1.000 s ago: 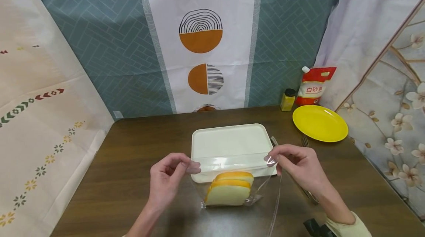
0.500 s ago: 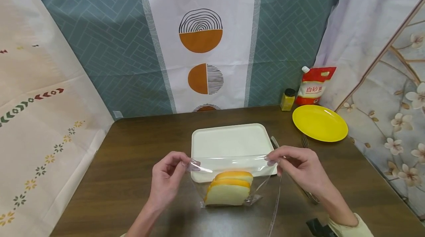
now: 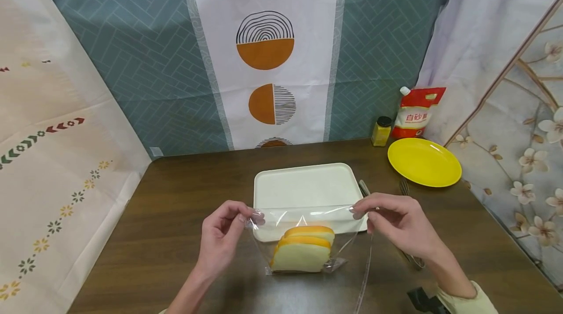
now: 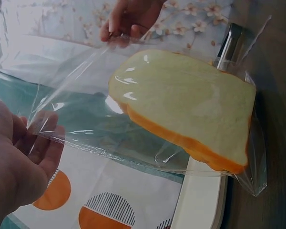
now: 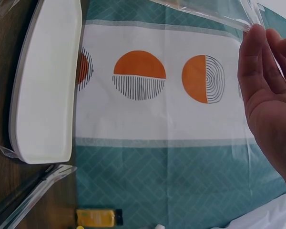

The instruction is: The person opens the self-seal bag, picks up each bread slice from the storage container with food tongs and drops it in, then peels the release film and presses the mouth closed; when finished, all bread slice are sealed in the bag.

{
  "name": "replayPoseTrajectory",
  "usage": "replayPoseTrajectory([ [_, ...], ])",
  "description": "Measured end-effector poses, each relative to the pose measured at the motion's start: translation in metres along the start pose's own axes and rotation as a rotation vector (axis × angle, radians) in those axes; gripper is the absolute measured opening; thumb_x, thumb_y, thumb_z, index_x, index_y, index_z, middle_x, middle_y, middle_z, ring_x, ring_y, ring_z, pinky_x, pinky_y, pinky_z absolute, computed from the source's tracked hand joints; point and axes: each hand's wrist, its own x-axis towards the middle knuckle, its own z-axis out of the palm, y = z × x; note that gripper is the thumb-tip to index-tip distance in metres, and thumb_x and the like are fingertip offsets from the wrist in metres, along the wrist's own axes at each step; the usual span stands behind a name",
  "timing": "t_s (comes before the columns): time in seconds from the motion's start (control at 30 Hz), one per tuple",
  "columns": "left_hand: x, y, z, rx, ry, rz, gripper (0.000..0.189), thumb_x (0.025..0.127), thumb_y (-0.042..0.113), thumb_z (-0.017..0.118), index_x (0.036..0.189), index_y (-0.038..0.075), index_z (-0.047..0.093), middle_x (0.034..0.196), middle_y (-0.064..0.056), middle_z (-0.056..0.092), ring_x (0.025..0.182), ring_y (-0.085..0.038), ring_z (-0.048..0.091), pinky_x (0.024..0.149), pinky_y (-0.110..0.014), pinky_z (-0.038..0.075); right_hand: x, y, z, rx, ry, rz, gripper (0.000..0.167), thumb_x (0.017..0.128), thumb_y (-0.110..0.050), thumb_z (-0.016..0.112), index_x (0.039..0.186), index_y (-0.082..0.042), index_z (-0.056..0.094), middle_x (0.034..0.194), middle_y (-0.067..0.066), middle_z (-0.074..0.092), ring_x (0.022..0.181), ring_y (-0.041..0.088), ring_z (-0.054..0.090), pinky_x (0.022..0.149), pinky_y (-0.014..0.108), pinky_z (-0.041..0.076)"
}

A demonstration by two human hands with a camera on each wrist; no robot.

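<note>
A clear plastic bag (image 3: 323,214) stands upright at the table's front with several slices of bread (image 3: 301,258) inside, pale with orange crust. My left hand (image 3: 221,235) pinches the left corner of its mouth between thumb and fingers. At the opposite corner my right hand (image 3: 402,223) pinches the film. The mouth is stretched between both hands. Seen from the left wrist, the bread (image 4: 186,105) leans inside the film, with the left hand (image 4: 21,160) at its upper edge. A thin clear strip (image 3: 366,275) hangs below the right hand.
Behind the bag lies a white rectangular tray (image 3: 303,186). Metal utensils (image 5: 33,195) lie right of it, partly under the right arm. A yellow plate (image 3: 424,162), a yellow jar with a black lid (image 3: 381,132) and a red-and-white pouch (image 3: 415,114) stand at the back right.
The bag's mouth has shifted slightly, and the reflections on its film have changed. The left hand has moved slightly right. Both hands keep their pinch, and the bread stays in place.
</note>
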Motion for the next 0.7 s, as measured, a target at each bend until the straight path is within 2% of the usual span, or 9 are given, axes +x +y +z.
replayPoseTrajectory([
  [0.07, -0.0001, 0.0010, 0.0003, -0.012, 0.001, -0.003, 0.016, 0.095, -0.018, 0.047, 0.096, -0.008, 0.060, 0.092, -0.009, 0.072, 0.086, -0.017, 0.071, 0.075, -0.026, 0.055, 0.0002, 0.0013, -0.0006, 0.021, -0.014, -0.020, 0.049, 0.077, 0.037, 0.048, 0.112, 0.010, 0.066, 0.104, 0.019, 0.068, 0.066, 0.021, 0.060, 0.059, 0.027, 0.054],
  [0.2, 0.0004, 0.0019, 0.0012, -0.061, -0.013, 0.039, 0.016, 0.094, -0.018, 0.044, 0.098, -0.012, 0.058, 0.095, -0.009, 0.072, 0.090, -0.017, 0.070, 0.076, -0.025, 0.054, 0.0006, 0.0012, -0.0006, 0.021, -0.011, -0.022, 0.048, 0.077, 0.037, 0.048, 0.112, 0.010, 0.066, 0.104, 0.019, 0.068, 0.066, 0.021, 0.061, 0.059, 0.027, 0.054],
  [0.3, 0.0010, 0.0010, 0.0024, -0.084, -0.013, 0.061, 0.013, 0.092, -0.019, 0.048, 0.099, -0.013, 0.057, 0.095, -0.011, 0.071, 0.089, -0.018, 0.070, 0.075, -0.025, 0.054, 0.0008, 0.0006, -0.0002, 0.009, -0.001, -0.015, 0.047, 0.077, 0.036, 0.050, 0.112, 0.010, 0.066, 0.103, 0.018, 0.069, 0.066, 0.021, 0.061, 0.058, 0.026, 0.053],
  [0.4, 0.0002, 0.0004, 0.0040, -0.062, 0.022, 0.012, 0.011, 0.090, -0.018, 0.059, 0.099, -0.011, 0.059, 0.094, -0.012, 0.072, 0.087, -0.020, 0.071, 0.076, -0.027, 0.056, 0.0006, 0.0004, 0.0004, -0.008, 0.014, -0.008, 0.046, 0.077, 0.035, 0.052, 0.112, 0.009, 0.067, 0.101, 0.017, 0.069, 0.065, 0.019, 0.061, 0.056, 0.027, 0.052],
  [0.53, -0.0013, 0.0005, 0.0061, -0.018, 0.067, -0.069, 0.018, 0.085, -0.016, 0.070, 0.098, -0.009, 0.060, 0.093, -0.015, 0.070, 0.084, -0.022, 0.071, 0.076, -0.031, 0.058, -0.0001, 0.0006, 0.0027, -0.054, 0.059, 0.018, 0.042, 0.078, 0.032, 0.058, 0.110, 0.007, 0.069, 0.098, 0.016, 0.070, 0.065, 0.015, 0.061, 0.054, 0.026, 0.051],
  [0.7, -0.0010, 0.0012, 0.0072, 0.000, 0.075, -0.081, 0.020, 0.083, -0.013, 0.074, 0.098, -0.009, 0.061, 0.091, -0.018, 0.069, 0.083, -0.025, 0.071, 0.074, -0.031, 0.058, 0.0003, -0.0005, 0.0075, -0.069, 0.125, 0.059, 0.040, 0.076, 0.032, 0.063, 0.106, 0.006, 0.071, 0.096, 0.017, 0.071, 0.072, 0.017, 0.065, 0.058, 0.022, 0.053],
])
